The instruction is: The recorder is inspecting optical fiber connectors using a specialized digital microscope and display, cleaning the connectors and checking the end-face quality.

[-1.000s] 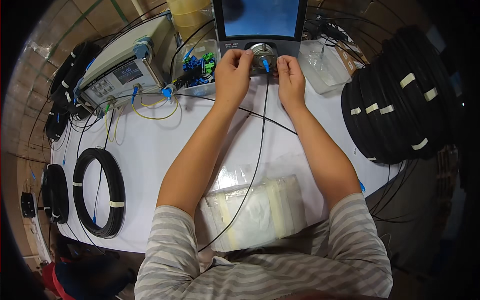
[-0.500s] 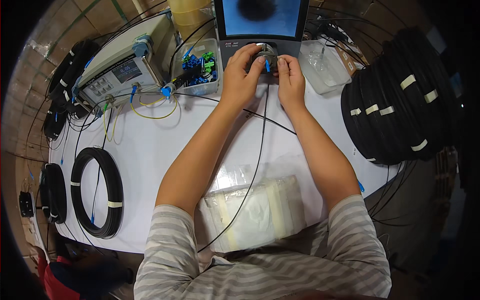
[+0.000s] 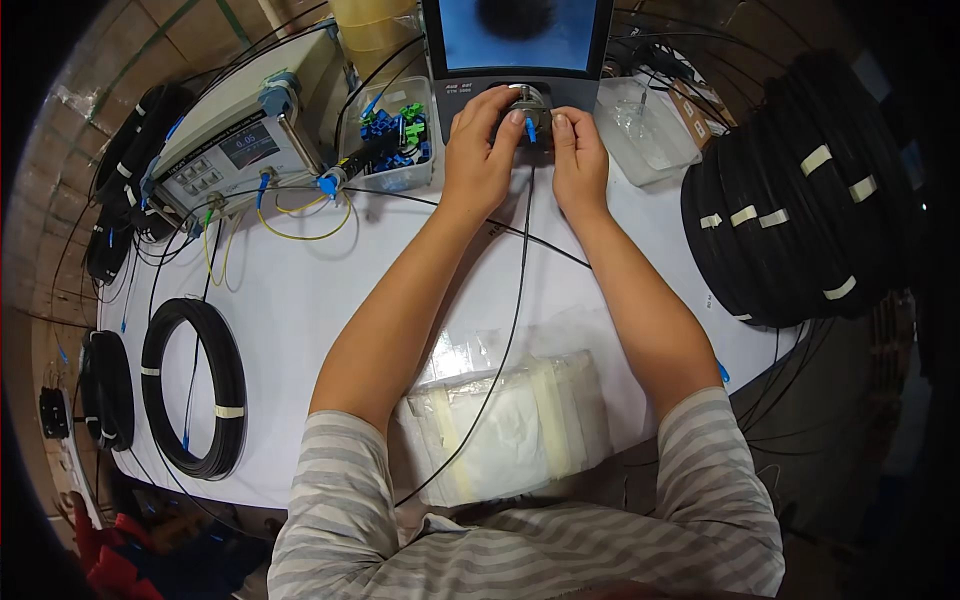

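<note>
Head view. Both hands meet at the far edge of the white worktop (image 3: pixel 300 300), at the base of a monitor (image 3: pixel 520 40). The left hand (image 3: pixel 480 150) has its fingers (image 3: pixel 495 105) curled over a round metal knob (image 3: pixel 527 100) on the monitor's base, gripping it from the left and top. The right hand (image 3: pixel 580 160) pinches a blue connector (image 3: pixel 531 130) between thumb and forefinger; the connector sits just below the knob, between the two hands, its tip pointing at the knob. Whether it is seated in the knob cannot be told. A thin black cable (image 3: pixel 515 290) runs from the connector toward the body, over a wrapped white packet (image 3: pixel 510 430) at the near edge.

Left of the hands: a clear box (image 3: pixel 395 140) of blue and green connectors, then a grey meter (image 3: pixel 250 130) with a yellow cable (image 3: pixel 300 225). Right: a clear tray (image 3: pixel 650 130) and a large stack of black cable coils (image 3: pixel 800 190). A single black coil (image 3: pixel 195 385) lies at the near left.
</note>
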Motion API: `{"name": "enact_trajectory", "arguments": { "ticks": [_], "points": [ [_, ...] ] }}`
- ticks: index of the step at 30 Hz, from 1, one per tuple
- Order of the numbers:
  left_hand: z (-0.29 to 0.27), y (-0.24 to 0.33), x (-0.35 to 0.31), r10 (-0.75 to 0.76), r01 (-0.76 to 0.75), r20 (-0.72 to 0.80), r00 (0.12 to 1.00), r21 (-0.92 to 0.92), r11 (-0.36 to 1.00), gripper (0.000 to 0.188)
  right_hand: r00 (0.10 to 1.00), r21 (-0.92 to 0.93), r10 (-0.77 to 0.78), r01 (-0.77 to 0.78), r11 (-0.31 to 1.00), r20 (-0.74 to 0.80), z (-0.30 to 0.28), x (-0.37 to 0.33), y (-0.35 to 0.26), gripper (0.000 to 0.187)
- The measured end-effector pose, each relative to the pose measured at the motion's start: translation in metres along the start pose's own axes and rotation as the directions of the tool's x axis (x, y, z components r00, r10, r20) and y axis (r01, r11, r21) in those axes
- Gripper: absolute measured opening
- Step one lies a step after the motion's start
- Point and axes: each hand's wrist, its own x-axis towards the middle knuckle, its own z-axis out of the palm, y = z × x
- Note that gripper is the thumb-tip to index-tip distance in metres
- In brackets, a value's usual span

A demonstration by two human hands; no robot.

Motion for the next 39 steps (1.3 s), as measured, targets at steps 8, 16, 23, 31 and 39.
{"name": "enact_trajectory", "arguments": {
  "ticks": [8,16,23,31,39],
  "points": [
    [0.0,-0.001,-0.002,0.0,-0.002,-0.035,0.999,-0.044,0.999,0.038,0.988,-0.008,-0.152,0.152,0.988,-0.026,0.005,-0.002,-0.022,0.026],
    [0.002,0.001,-0.004,-0.038,0.034,-0.054,0.998,-0.06,0.998,0.035,0.997,0.005,-0.081,0.081,0.997,0.02,0.006,-0.001,-0.023,0.029],
    [0.002,0.006,-0.003,0.004,-0.003,-0.048,0.999,0.009,1.0,0.035,0.994,0.053,-0.106,0.104,0.993,0.039,0.006,0.005,-0.025,0.03],
    [0.003,0.006,-0.003,0.024,-0.023,-0.02,0.999,0.076,0.997,0.043,0.996,0.065,-0.047,0.042,0.997,0.079,0.009,0.005,-0.028,0.036],
    [0.002,0.008,-0.004,0.008,-0.007,-0.012,1.0,0.068,0.998,0.044,0.995,0.076,-0.036,0.029,0.997,0.097,0.005,0.003,-0.031,0.041]
  ]
}}
